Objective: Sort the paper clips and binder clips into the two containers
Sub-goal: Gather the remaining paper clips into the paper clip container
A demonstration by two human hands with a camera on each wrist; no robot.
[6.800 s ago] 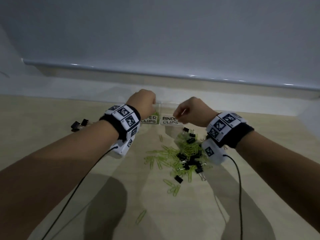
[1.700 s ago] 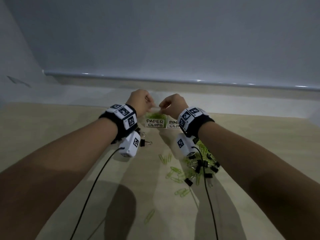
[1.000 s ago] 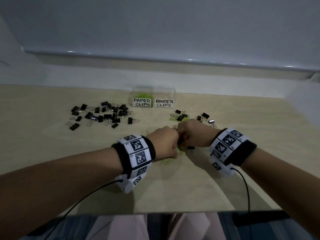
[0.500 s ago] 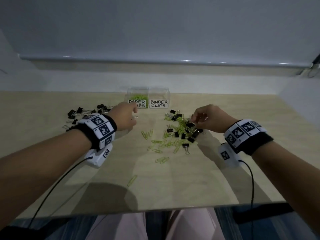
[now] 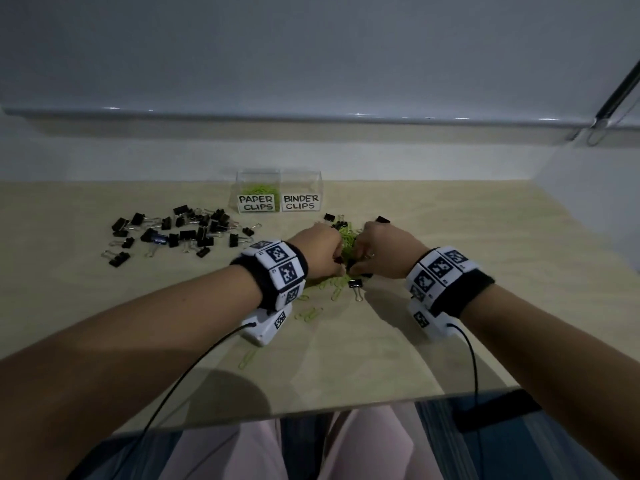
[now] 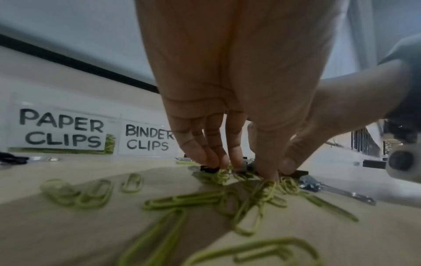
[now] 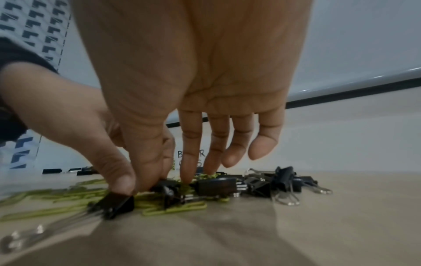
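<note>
At desk's back, containers lettered "PAPER CLIPS" and "BINDER CLIPS", left hand pinching paper clips, right hand pinching binder clip.

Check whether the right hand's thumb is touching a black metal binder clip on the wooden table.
Touching. In the right wrist view the thumb of the right hand presses down on the black binder clip, with no gap showing.

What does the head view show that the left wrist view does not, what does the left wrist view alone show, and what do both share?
Only the head view shows the scattered group of black binder clips left of the containers, and both forearms. Only the left wrist view shows the left hand's fingertips down on the green paper clips. Both show the left hand, the right hand and the labelled containers on the table.
</note>
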